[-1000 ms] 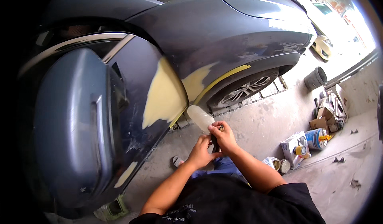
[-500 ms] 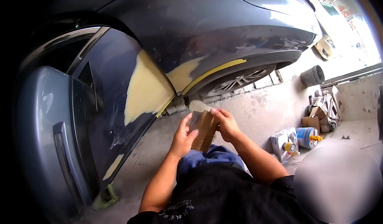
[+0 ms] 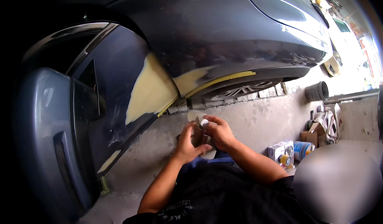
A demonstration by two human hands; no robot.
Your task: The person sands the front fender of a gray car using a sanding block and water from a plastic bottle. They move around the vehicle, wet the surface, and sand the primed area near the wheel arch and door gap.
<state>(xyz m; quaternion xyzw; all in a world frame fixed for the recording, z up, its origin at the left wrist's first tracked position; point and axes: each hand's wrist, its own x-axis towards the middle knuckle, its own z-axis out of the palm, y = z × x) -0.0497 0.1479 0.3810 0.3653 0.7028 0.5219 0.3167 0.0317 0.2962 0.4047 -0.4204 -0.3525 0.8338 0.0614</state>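
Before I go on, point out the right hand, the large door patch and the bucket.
Right hand (image 3: 221,133): head view, back of the hand.
Large door patch (image 3: 153,90): head view, its middle.
Bucket (image 3: 313,93): head view, outer wall.

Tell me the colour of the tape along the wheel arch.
The tape is yellow; the head view shows it best.

Small pale print (image 3: 179,209), not clearly legible, marks the black shirt (image 3: 243,196).

Left hand (image 3: 187,146) beside right hand (image 3: 221,134), before car (image 3: 223,28) — bucket (image 3: 314,92) farther right (on floor (image 3: 247,124)), tin (image 3: 302,149) beside box (image 3: 275,152).
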